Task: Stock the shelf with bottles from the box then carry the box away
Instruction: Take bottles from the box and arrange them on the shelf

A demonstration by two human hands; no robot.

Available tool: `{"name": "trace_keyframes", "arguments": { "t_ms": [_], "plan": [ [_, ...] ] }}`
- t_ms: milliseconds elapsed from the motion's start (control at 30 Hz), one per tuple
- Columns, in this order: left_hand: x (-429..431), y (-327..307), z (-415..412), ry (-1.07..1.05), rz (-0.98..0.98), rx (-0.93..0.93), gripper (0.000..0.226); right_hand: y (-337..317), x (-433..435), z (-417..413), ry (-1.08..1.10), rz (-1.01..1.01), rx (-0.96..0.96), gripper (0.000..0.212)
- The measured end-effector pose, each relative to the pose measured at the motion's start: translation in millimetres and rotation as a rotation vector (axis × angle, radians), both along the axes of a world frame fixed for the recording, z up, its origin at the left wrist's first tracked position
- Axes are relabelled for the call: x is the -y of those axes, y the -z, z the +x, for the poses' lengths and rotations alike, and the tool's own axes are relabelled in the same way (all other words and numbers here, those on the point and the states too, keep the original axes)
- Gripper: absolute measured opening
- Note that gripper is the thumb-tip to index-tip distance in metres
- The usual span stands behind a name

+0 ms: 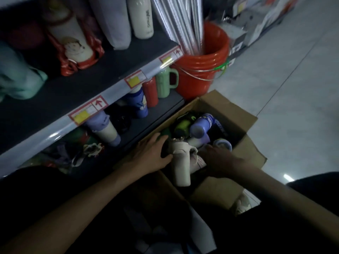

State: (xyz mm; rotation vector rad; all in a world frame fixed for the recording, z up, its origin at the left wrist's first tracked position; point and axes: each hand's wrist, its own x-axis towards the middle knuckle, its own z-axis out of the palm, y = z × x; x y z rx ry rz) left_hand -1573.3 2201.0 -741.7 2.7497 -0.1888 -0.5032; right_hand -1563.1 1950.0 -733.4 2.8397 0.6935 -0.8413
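Bottle position decides our next move: the white bottle (180, 167) stands nearly upright in the box (244, 121), between our 2 hands. Our left hand (152, 154) wraps its side; our right hand (220, 160) reaches in half-open, its grip unclear. The shelf (113, 85) lies left.

The right hand (222, 162) is covering whatever its fingers are touching in the box (244, 123), so its grip is staying unclear. Motion blur is smearing the teal item (18, 77) at the shelf's (77, 88) left edge, and the frame is cropping it.
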Motion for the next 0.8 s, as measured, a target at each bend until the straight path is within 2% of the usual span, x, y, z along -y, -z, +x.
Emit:
{"name": "trace_keyframes", "arguments": {
  "t_ms": [100, 233, 300, 400, 500, 533, 667, 800],
  "plan": [
    [-7.5, -10.5, -15.4, -0.042, -0.068, 0.041, 0.079, -0.6, -2.3, -4.8, 0.041, -0.018, -0.011, 0.056],
    [-15.7, -24.0, -33.9, -0.080, -0.104, 0.053, 0.079, 4.9, -8.2, -7.0, 0.079, -0.012, -0.039, 0.097],
    [-16.8, -29.5, -42.4, -0.085, -0.089, 0.053, 0.081, 7.5, -12.7, -11.0, 0.118, 0.006, -0.030, 0.104],
    [-14.8, -31.5, -50.1, -0.091, -0.106, 0.052, 0.083, 16.5, -18.9, -12.7, 0.186, 0.021, -0.040, 0.097],
    [-15.9, -27.1, -57.0, -0.139, -0.177, 0.019, 0.073, 17.1, -31.2, -15.5, 0.277, 0.072, -0.056, 0.072],
    [-16.6, -23.8, -57.6, -0.155, -0.195, -0.016, 0.069, 18.3, -36.3, -16.5, 0.317, 0.110, -0.060, 0.070],
    [-11.1, -11.9, -46.6, -0.185, -0.301, -0.109, 0.053, 41.3, -57.8, -17.3, 0.549, 0.241, -0.078, 0.074],
    [-6.1, -2.6, -36.0, -0.221, -0.390, -0.156, 0.050, 70.0, -79.7, -26.4, 0.685, 0.298, -0.118, 0.081]
  ]
}}
